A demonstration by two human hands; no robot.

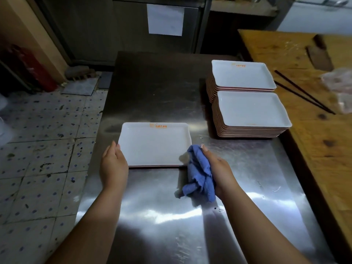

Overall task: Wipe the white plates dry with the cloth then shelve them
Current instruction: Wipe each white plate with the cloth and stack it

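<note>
A white rectangular plate (152, 144) with an orange logo lies flat on the steel table (171, 216), in the middle. My left hand (113, 165) holds its near left corner, with the fingers against the left rim. My right hand (219, 168) grips a crumpled blue cloth (199, 174) at the plate's near right corner; the cloth overlaps that corner and hangs down onto the table. Two stacks of the same white plates stand at the right of the table, a near stack (251, 111) and a far stack (242, 75).
A wooden counter (312, 130) adjoins the table on the right, with a cleaver (319, 54), dark chopsticks (302, 92) and a plastic bag (341, 86) on it. A steel cabinet with a paper sheet (165, 20) stands behind. Tiled floor (43, 149) lies left.
</note>
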